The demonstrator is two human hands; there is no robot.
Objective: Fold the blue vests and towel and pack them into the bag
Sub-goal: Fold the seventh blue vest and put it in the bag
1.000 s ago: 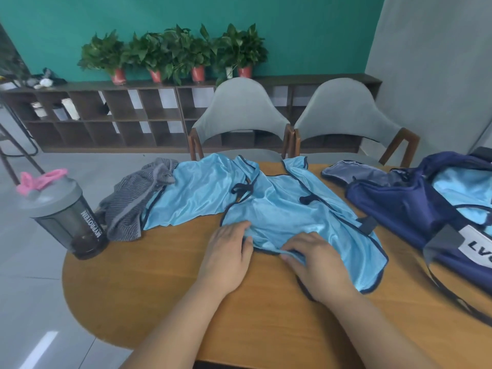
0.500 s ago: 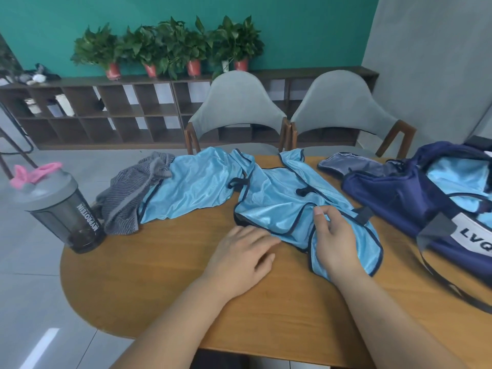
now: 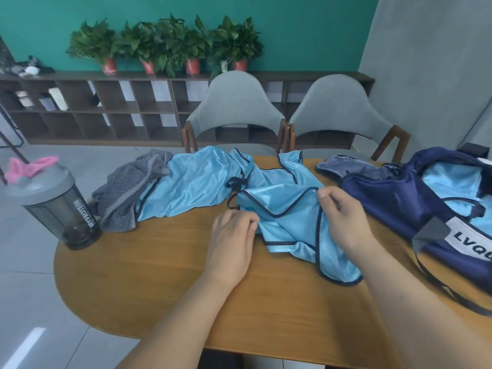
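Head view: vest [image 3: 282,209] lay on surface [image 3: 159,275], left of bag [image 3: 399,206].
Left hand [image 3: 231,235]: fingers curled, pinched vest's near edge.
Right hand [image 3: 343,217]: pinched vest's folded corner.
Towel [image 3: 125,198]: lay far left of bag.

Both bare forearms reach forward from the bottom of the view, the left from the lower middle, the right from the lower right corner. The left hand [image 3: 233,235] lies palm down, its fingertips curled round the near left edge of a blue vest [image 3: 282,209]. The right hand [image 3: 344,218] is farther forward, its back turned up. Its thumb and forefinger pinch the vest's dark-trimmed edge, and its other fingers are loosely curled.
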